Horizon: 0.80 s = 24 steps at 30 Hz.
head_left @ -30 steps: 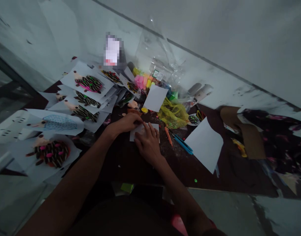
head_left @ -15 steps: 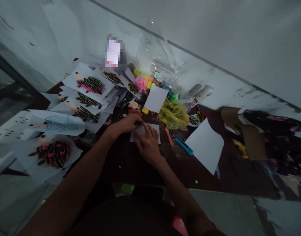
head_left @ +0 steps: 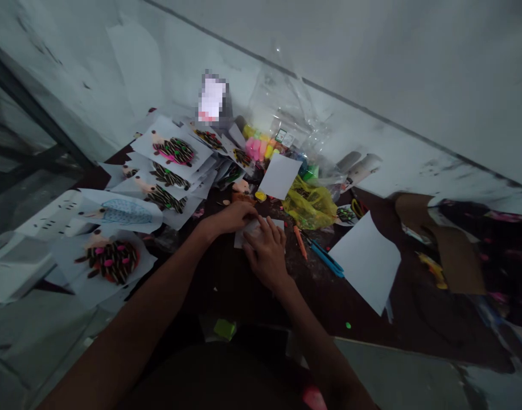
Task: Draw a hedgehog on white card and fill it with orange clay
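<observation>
A small white sheet of paper (head_left: pixel 239 241) lies on the dark table in front of me, with a pale, translucent patch partly covered by my hands. My right hand (head_left: pixel 267 250) rests on it palm down, fingers stretched out and a little apart. At its upper left edge is my left hand (head_left: pixel 237 216), fingers bent and drawn together near the right fingertips. What those fingers pinch, if anything, is hidden. Just beyond sit a brown and peach clay piece (head_left: pixel 242 191) and a yellow clay lump (head_left: pixel 261 196).
Papers bearing clay hedgehogs (head_left: pixel 174 151) pile up on the left. A yellow plastic bag (head_left: pixel 309 205) and a clear bag of colored clay (head_left: pixel 258 147) stand behind. Rightward lie an orange tool (head_left: pixel 300 243), blue-handled scissors (head_left: pixel 327 259) and a large white sheet (head_left: pixel 367 259).
The whole view has shifted, so things appear farther right and slightly lower. Both hands keep nearly the same place on the small paper.
</observation>
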{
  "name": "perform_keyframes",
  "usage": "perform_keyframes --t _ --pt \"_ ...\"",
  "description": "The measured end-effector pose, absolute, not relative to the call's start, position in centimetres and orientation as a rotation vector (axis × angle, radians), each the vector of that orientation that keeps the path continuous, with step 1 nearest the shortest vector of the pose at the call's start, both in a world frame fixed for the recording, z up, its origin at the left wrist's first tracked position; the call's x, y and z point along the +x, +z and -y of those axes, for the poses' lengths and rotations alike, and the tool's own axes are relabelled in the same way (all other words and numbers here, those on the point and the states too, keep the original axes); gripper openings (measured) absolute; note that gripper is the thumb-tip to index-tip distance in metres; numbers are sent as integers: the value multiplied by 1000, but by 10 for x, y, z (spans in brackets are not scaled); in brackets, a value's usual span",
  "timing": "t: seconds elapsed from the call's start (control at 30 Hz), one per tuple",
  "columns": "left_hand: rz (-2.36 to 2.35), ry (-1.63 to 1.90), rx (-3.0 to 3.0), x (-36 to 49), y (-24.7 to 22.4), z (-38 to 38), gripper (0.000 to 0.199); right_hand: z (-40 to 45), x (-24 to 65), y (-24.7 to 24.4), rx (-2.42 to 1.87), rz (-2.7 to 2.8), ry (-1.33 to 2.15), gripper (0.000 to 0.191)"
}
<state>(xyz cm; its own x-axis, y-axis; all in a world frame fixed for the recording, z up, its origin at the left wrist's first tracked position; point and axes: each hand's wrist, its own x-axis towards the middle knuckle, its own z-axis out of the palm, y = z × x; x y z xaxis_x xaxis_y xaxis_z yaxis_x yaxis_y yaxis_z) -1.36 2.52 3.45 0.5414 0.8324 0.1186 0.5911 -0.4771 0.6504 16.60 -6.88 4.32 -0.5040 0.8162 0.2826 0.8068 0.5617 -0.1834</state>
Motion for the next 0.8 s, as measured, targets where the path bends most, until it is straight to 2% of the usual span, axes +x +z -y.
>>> perform_keyframes --t 0.3,0.5,0.8 --pt "-1168 557 2264 -9 32 -27 31 59 183 43 -1339 2332 -57 24" --pt "-1257 501 2268 -4 34 -25 31 54 205 38 -1374 2180 -77 16" --pt "-1243 459 2296 -4 34 -25 32 66 208 40 -1430 2313 -135 27"
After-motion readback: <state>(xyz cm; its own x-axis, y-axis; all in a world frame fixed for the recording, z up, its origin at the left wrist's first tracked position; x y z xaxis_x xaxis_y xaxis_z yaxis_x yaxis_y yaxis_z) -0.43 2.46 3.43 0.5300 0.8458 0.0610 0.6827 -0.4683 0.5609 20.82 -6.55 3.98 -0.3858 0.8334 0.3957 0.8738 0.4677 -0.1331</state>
